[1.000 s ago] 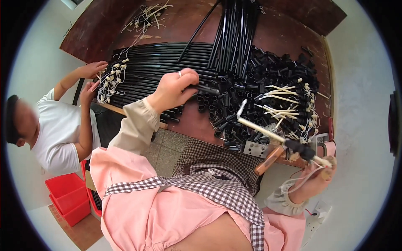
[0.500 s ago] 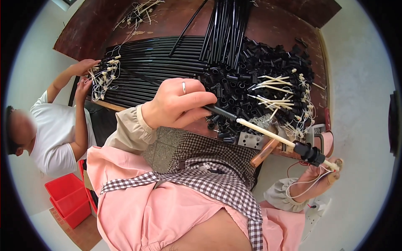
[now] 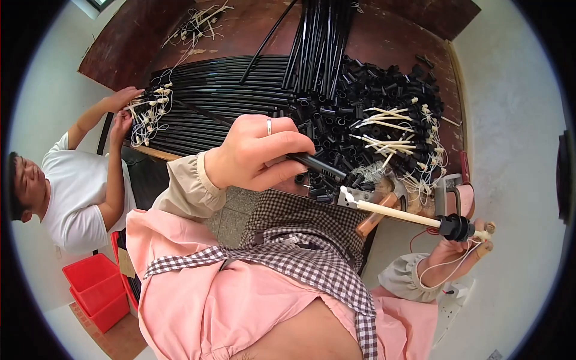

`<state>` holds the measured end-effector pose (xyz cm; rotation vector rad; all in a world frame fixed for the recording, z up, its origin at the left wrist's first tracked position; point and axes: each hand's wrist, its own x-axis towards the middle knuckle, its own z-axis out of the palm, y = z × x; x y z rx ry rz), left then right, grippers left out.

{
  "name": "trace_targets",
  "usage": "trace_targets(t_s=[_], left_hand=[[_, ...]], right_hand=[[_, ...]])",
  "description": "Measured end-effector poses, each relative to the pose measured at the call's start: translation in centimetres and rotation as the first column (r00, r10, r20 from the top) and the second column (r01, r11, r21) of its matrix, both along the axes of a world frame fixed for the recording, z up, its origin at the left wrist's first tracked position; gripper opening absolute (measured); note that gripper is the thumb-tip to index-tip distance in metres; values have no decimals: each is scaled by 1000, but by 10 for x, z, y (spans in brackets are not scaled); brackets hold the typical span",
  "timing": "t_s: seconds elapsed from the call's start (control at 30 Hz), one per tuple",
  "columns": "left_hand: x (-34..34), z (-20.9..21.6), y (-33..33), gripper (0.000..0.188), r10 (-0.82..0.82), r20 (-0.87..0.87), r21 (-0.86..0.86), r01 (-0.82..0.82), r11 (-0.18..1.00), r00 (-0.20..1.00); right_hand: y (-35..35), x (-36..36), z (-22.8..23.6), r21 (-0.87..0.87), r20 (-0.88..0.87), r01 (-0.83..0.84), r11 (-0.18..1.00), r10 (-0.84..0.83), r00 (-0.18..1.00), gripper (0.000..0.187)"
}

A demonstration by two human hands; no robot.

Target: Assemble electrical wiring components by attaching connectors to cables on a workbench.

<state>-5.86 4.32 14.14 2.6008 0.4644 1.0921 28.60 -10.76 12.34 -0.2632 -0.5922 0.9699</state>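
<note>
black tube [image 3: 315, 163] | slanted, left-held || cream rod [image 3: 393, 211] | black collar [image 3: 454, 227], right-held

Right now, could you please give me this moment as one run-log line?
left hand: grips black tube | right hand: holds cream rod with black fitting | co-worker: handles white cords

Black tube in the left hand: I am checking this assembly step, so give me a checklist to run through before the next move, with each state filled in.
1. Left hand grips the thin black plastic tube: ok.
2. Right hand holds the cream rod with a black round collar: ok.
3. Tube end lined up with the rod's white tip: not ok, they are apart.
4. White cord clear of the rod: cannot tell.
5. Co-worker's hands away from this spot, at the tied white cords: ok.
</note>
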Motion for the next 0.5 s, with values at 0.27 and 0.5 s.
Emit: trace_targets(t_s=[0.27,0.5], left_hand=[[1,7,-8,22,-79,-33,-33,78,996,996],[6,13,-8,21,-72,-40,-23,71,997,997]], right_hand=[[-5,-6,7,-87,-45,148,985,-152,987,25],[-9,6,5,-101,62,221,970,-216,974,26]])
